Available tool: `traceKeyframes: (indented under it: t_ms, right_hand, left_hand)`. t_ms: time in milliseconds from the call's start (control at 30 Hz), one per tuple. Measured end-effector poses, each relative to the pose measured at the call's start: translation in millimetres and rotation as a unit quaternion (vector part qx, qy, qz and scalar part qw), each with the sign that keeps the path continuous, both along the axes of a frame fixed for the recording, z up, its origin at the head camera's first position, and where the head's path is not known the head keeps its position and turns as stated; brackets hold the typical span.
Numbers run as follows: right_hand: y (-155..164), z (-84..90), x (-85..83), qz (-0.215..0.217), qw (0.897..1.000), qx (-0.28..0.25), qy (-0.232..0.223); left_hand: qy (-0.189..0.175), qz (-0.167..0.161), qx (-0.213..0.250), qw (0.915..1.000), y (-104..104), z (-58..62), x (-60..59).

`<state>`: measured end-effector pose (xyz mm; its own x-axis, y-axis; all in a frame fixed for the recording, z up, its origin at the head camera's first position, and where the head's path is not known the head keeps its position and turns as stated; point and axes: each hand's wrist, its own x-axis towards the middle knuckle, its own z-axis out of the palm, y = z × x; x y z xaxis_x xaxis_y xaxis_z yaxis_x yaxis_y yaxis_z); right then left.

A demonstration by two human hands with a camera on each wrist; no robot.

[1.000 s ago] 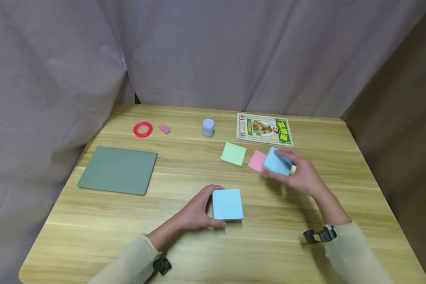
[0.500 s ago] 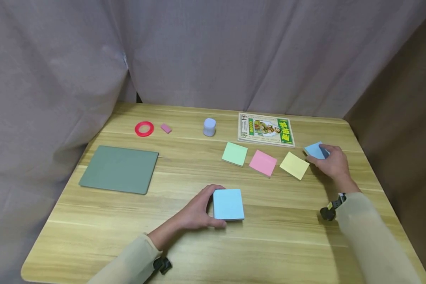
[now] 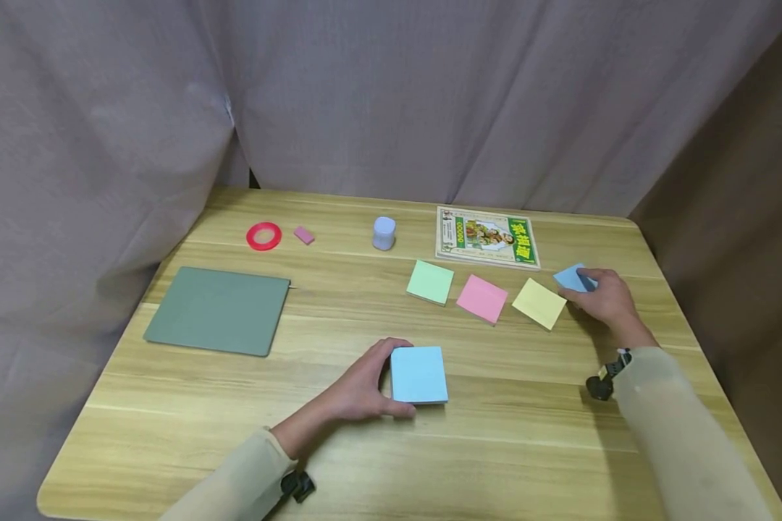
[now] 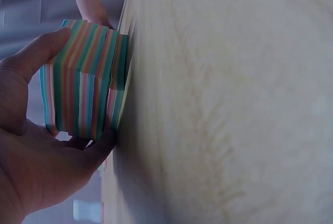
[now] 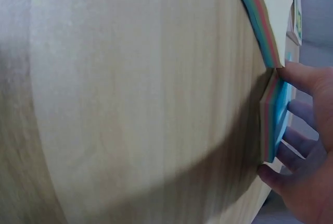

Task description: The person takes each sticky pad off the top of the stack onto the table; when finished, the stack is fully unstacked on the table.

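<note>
My left hand (image 3: 365, 387) grips a thick block of sticky notes (image 3: 419, 375) with a blue top sheet, thumb on the near side and fingers behind. In the left wrist view the block's sides (image 4: 73, 94) show coloured stripes, close over the table. Over at the right, my right hand (image 3: 609, 300) holds a thin blue-topped sticky note pad (image 3: 568, 278) by its edges, low at the tabletop. Its corner meets the yellow sticky note pad (image 3: 539, 304) in the right wrist view. Pink (image 3: 482, 298) and green sticky note pads (image 3: 430, 282) continue that row leftward.
Behind the row lies an illustrated booklet (image 3: 487, 237). A small whitish container (image 3: 384, 233), a pink eraser-like block (image 3: 304, 235) and a red tape ring (image 3: 263, 236) are along the back. A grey-green notebook (image 3: 218, 311) lies at left. Grey curtains (image 3: 365, 94) hang behind the table.
My right hand has carried the blue pad from over the pink pad to the right of the yellow one, then shifted it slightly. The yellow pad is now in full view. My left hand stays put.
</note>
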<state>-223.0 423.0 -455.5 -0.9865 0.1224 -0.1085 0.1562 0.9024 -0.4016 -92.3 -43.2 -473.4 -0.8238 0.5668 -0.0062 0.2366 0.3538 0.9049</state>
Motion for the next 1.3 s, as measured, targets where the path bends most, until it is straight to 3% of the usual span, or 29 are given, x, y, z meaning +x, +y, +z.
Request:
traceKeyframes:
  t_ms: [233,433,533,667,833,967,1033,1300]
  right_hand:
    - [-20.2,17.2,3.1,0.047,0.998,-0.007,0.049]
    - [-85.6,38.5,25.6,0.142,0.985,-0.020,0.091]
    - [-129.3,44.9,49.5,0.220,0.970,-0.038,0.093]
    - [-182.1,52.6,86.7,0.338,0.937,-0.042,0.074]
    - [-221.1,51.9,120.9,0.430,0.901,-0.028,0.052]
    - [-232.0,41.7,133.6,0.464,0.884,-0.021,0.052]
    - [-233.8,36.6,135.9,0.469,0.881,-0.020,0.060]
    - [-234.8,33.9,136.7,0.448,0.889,-0.032,0.086]
  left_hand:
    - [-0.004,0.000,-0.003,1.0000,0.2,0.8,0.8]
    - [-0.018,0.005,-0.021,0.9996,-1.9,1.5,3.1]
    - [-0.023,0.006,-0.031,0.9993,-2.9,1.9,4.1]
    - [-0.012,0.004,-0.037,0.9992,-2.7,2.4,3.5]
    - [0.002,0.006,-0.044,0.9990,-1.8,2.8,2.6]
    - [0.011,0.006,-0.046,0.9988,-0.3,2.2,3.4]
    - [0.015,0.007,-0.050,0.9986,0.6,1.5,4.0]
    - [0.030,0.005,-0.054,0.9981,1.3,2.6,4.2]
